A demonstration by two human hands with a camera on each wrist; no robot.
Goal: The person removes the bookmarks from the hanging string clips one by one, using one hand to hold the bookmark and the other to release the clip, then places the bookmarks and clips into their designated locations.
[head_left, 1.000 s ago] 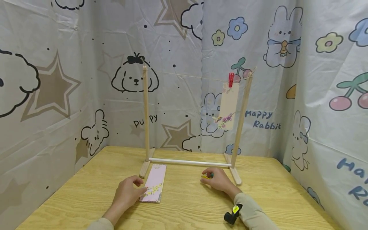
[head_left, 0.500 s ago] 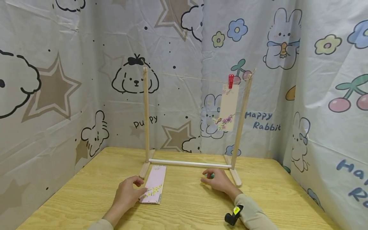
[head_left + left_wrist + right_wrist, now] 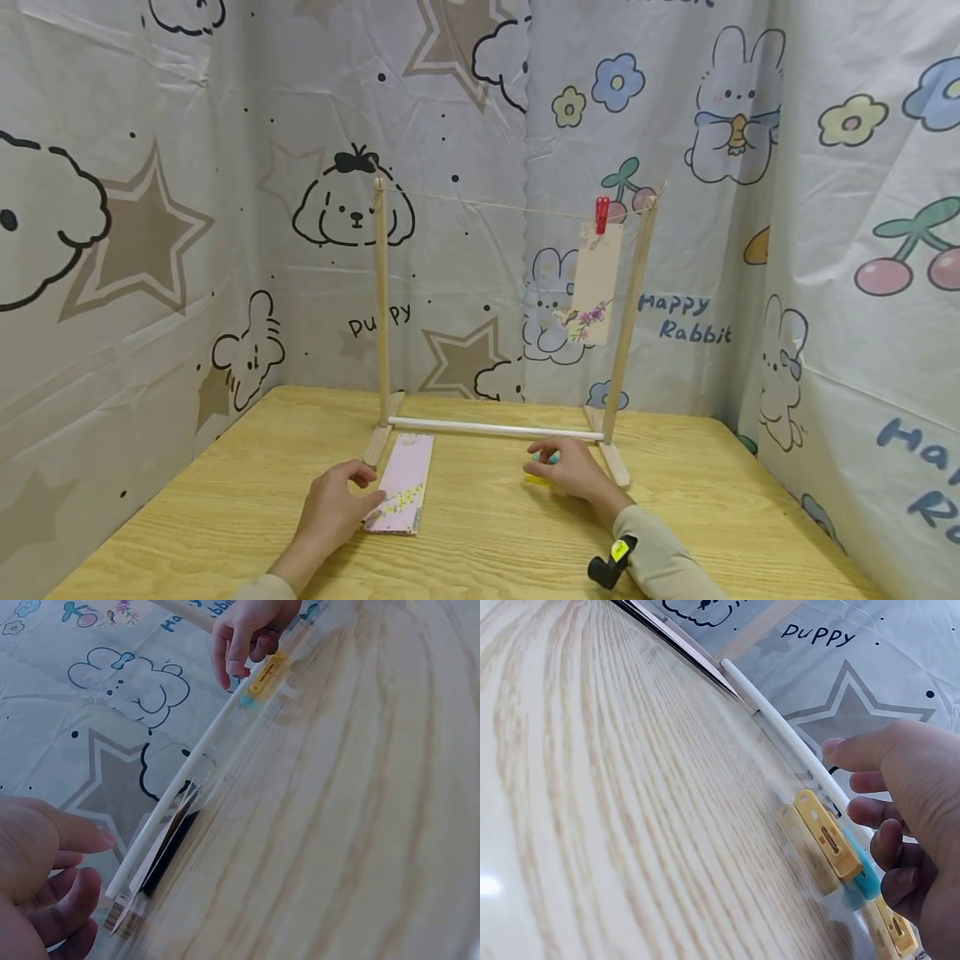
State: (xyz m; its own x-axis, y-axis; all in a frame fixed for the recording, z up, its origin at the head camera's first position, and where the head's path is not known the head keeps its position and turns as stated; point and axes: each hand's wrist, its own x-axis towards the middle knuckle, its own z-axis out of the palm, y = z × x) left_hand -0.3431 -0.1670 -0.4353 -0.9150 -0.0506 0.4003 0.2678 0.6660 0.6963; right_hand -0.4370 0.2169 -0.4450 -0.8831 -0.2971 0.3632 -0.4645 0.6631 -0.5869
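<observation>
My left hand (image 3: 336, 504), fingers loosely bent, is beside a stack of pink flowered paper cards (image 3: 407, 462) on the table; its thumb is at the stack's left edge, and I cannot tell if it touches. My right hand (image 3: 572, 468) hovers over a small group of clothespins with relaxed fingers, holding nothing. Below its fingers in the right wrist view are a yellow clothespin (image 3: 829, 836), a teal clothespin (image 3: 862, 877) and another yellow one partly hidden. A cream card (image 3: 596, 275) hangs from the string (image 3: 480, 202) by a red clothespin (image 3: 602, 215).
A wooden frame (image 3: 383, 308) with two uprights carries the string; a white rod (image 3: 495, 430) joins its feet behind the cards and clothespins. Patterned cloth (image 3: 480, 125) encloses the wooden table (image 3: 480, 533) at the back and sides.
The yellow clothespin, earlier at the right fingertips, now shows lower, beneath the right thumb, and more of the teal one is visible. My left hand stays by the cards.
</observation>
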